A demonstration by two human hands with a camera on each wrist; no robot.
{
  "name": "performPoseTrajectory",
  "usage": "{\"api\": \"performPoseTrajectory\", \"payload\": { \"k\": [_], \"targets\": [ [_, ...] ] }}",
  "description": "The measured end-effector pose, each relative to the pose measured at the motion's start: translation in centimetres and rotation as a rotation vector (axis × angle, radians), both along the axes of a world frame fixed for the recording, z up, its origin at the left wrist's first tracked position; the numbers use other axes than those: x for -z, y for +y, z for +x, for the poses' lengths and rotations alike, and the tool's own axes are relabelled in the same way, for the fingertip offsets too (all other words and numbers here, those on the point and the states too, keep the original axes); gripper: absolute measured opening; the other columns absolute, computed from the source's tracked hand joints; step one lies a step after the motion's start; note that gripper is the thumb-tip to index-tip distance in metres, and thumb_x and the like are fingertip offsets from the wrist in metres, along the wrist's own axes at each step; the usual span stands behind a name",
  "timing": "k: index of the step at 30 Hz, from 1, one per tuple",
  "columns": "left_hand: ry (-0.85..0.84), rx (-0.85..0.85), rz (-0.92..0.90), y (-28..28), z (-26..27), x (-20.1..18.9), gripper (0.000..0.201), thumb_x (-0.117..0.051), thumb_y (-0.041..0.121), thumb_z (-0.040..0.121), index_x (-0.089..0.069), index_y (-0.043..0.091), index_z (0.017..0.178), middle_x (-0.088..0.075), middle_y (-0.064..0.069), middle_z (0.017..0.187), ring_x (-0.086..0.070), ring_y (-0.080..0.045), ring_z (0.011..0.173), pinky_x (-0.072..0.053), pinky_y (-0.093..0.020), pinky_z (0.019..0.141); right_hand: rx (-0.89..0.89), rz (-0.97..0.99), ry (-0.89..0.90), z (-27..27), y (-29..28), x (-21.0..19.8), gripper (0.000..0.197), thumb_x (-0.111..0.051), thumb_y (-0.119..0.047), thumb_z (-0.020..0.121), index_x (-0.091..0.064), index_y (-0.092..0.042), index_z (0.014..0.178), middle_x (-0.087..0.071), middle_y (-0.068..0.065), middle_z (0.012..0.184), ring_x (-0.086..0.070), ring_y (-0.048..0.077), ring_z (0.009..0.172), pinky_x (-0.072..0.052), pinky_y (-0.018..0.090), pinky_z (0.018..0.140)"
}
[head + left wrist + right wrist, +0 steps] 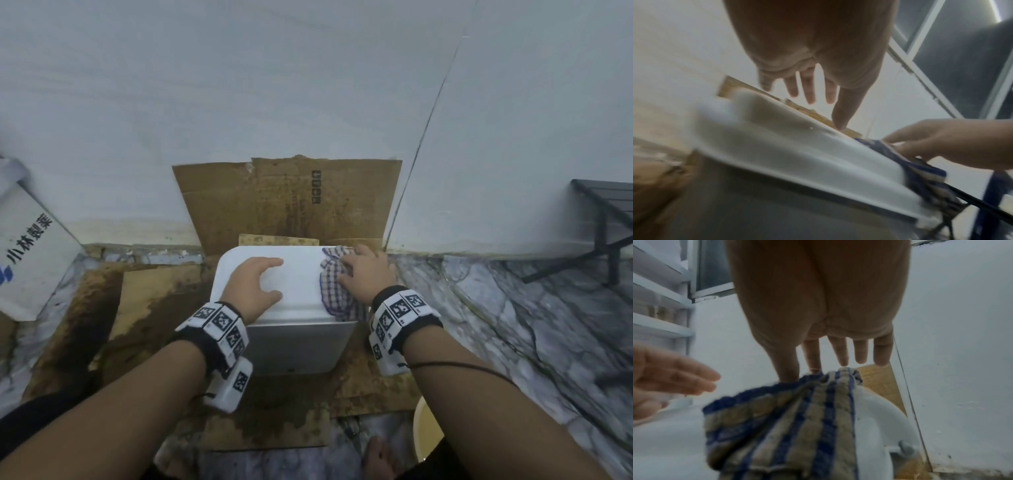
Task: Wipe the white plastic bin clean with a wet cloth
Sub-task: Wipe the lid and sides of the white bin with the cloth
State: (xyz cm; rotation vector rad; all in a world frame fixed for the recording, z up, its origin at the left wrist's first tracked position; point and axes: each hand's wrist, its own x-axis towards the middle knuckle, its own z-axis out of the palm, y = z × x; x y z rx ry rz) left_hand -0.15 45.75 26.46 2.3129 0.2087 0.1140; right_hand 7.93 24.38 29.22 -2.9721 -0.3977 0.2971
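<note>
Stained cardboard [274, 198] under the white plastic bin [298, 342] may slide, so keep your left hand [255, 286] flat and open on its lid while your right hand [366, 274], fingers spread, presses the checked cloth [337, 294] along the lid's right edge in overlapping strokes.

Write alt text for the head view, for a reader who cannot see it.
Right hand presses a checked cloth onto the white bin lid's right edge, while the left hand rests flat on top. The bin stands on stained cardboard against a wall.
</note>
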Motion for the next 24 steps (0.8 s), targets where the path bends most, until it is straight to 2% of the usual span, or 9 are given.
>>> {"api": "performPoseTrajectory", "payload": {
  "k": [3, 5, 7, 9, 12, 14, 18, 20, 24],
  "targets": [
    [0.116, -0.124, 0.050, 3.9, -1.1, 1.0, 0.079, -0.083, 0.030, 0.072, -0.047, 0.029, 0.142, -0.037, -0.005, 0.152, -0.034, -0.026, 0.139, -0.026, -0.043, 0.116, -0.018, -0.085, 0.003, -0.2, 0.3, 0.1, 0.060, -0.058, -0.049, 0.085, -0.045, -0.024, 0.138, -0.030, 0.007, 0.153, -0.028, 0.034, 0.137, -0.026, 0.051, 0.110],
    [0.229, -0.175, -0.061, 5.8, -1.9, 1.7, 0.096, -0.087, 0.036, 0.066, -0.038, 0.031, 0.147, -0.028, -0.004, 0.155, -0.030, -0.029, 0.141, -0.028, -0.048, 0.115, -0.087, -0.116, 0.064, 0.0, 0.4, 0.3, 0.073, -0.060, -0.052, 0.084, -0.036, -0.018, 0.144, -0.031, 0.010, 0.153, -0.032, 0.033, 0.137, -0.030, 0.047, 0.110],
    [0.266, -0.162, -0.257, 6.9, -2.6, 2.5, 0.108, -0.090, 0.034, 0.059, -0.032, 0.030, 0.150, -0.035, -0.001, 0.151, -0.037, -0.028, 0.137, -0.035, -0.048, 0.112, -0.103, -0.117, 0.118, 0.1, 0.6, 0.6, 0.079, -0.059, -0.049, 0.087, -0.025, -0.013, 0.149, -0.024, 0.011, 0.157, -0.026, 0.032, 0.143, -0.025, 0.045, 0.114],
    [0.268, -0.158, -0.437, 7.2, -3.4, 3.0, 0.108, -0.090, 0.018, 0.061, -0.031, 0.027, 0.151, -0.044, 0.002, 0.145, -0.044, -0.024, 0.130, -0.040, -0.044, 0.107, -0.096, -0.131, 0.122, 0.0, 0.8, 0.8, 0.080, -0.056, -0.046, 0.091, -0.018, -0.011, 0.151, -0.017, 0.013, 0.160, -0.019, 0.033, 0.146, -0.022, 0.044, 0.115],
    [0.251, -0.154, -0.558, 7.7, -3.8, 3.7, 0.103, -0.087, 0.004, 0.063, -0.036, 0.028, 0.149, -0.049, 0.007, 0.139, -0.046, -0.019, 0.126, -0.042, -0.044, 0.106, -0.090, -0.161, 0.139, 0.2, 1.5, 1.0, 0.081, -0.052, -0.047, 0.093, -0.012, -0.010, 0.153, -0.011, 0.016, 0.161, -0.013, 0.035, 0.147, -0.021, 0.045, 0.117],
    [0.239, -0.153, -0.600, 8.2, -4.0, 4.1, 0.102, -0.087, 0.002, 0.061, -0.041, 0.032, 0.146, -0.049, 0.008, 0.142, -0.044, -0.021, 0.132, -0.041, -0.049, 0.107, -0.094, -0.170, 0.152, 0.8, 2.2, 1.1, 0.085, -0.053, -0.050, 0.092, -0.010, -0.010, 0.154, -0.011, 0.016, 0.161, -0.012, 0.036, 0.147, -0.021, 0.045, 0.117],
    [0.205, -0.169, -0.662, 8.6, -4.1, 4.7, 0.098, -0.084, -0.005, 0.062, -0.045, 0.033, 0.144, -0.049, 0.013, 0.142, -0.040, -0.017, 0.134, -0.040, -0.047, 0.108, -0.138, -0.200, 0.172, 1.5, 4.6, 0.9, 0.094, -0.054, -0.058, 0.089, -0.007, -0.010, 0.155, -0.009, 0.015, 0.162, -0.010, 0.036, 0.148, -0.019, 0.045, 0.118],
    [0.173, -0.173, -0.712, 8.8, -4.0, 5.3, 0.097, -0.084, -0.005, 0.060, -0.048, 0.034, 0.141, -0.052, 0.014, 0.139, -0.041, -0.017, 0.135, -0.040, -0.050, 0.109, -0.176, -0.199, 0.188, 1.7, 6.4, 0.8, 0.100, -0.056, -0.062, 0.086, -0.005, -0.010, 0.155, -0.008, 0.015, 0.162, -0.008, 0.036, 0.148, -0.019, 0.046, 0.119],
    [0.135, -0.168, -0.850, 8.9, -4.2, 5.9, 0.086, -0.079, -0.014, 0.063, -0.058, 0.042, 0.124, -0.061, 0.028, 0.116, -0.050, -0.014, 0.127, -0.048, -0.044, 0.102, -0.272, -0.176, 0.158, 2.1, 10.6, 1.3, 0.106, -0.061, -0.067, 0.079, -0.009, -0.013, 0.155, -0.013, 0.015, 0.161, -0.008, 0.035, 0.148, -0.021, 0.048, 0.118]
  ]
}}
